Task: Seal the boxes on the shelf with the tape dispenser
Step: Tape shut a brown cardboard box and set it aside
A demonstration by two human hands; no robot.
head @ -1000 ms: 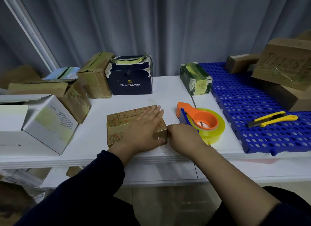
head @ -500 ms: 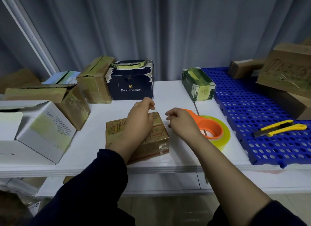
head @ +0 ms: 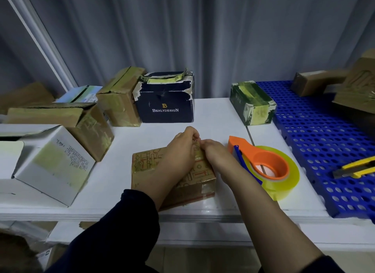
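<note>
Patterned box [head: 146,163] sits askew near the shelf [head: 113,183] front, left hand [head: 180,150] and right hand [head: 215,156] pinching its far edge with curled fingers, so a hard tug could topple it.

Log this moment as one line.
left hand: grips far edge of patterned box | right hand: pinches same edge | tape dispenser: lying on shelf, untouched

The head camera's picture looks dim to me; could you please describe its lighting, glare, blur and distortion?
Head view: dim, cool light; faint sheen on the taped patterned box and the tape roll; left hand and right hand sharp; the brown box at far right smeared; wide-angle distortion slants the white post at left.
</note>
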